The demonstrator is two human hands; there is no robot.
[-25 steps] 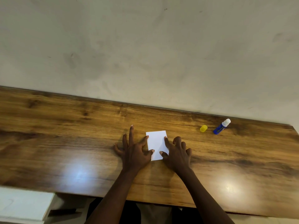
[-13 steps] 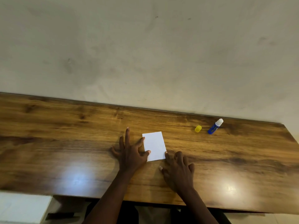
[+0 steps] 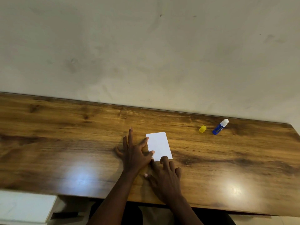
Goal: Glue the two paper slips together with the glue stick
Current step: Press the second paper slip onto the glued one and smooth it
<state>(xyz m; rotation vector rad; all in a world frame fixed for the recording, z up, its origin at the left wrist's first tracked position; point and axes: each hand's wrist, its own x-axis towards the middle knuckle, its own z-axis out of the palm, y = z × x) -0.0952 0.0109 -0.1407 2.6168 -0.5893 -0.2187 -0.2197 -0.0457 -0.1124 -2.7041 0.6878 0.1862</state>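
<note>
Both open-fingered, left hand point(image 3: 134, 157) still pins paper slips point(image 3: 159, 143), right hand point(image 3: 165, 177) back on near edge

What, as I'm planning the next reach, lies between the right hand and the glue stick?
Nothing visible does. Bare table runs from the right hand to the glue stick. The yellow cap lies just left of the stick, apart from it and off the straight path.

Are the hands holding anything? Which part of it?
Nothing is gripped. The white paper lies flat on the table; the left hand presses its left edge with straight fingers, and the right hand touches its near edge.
</note>
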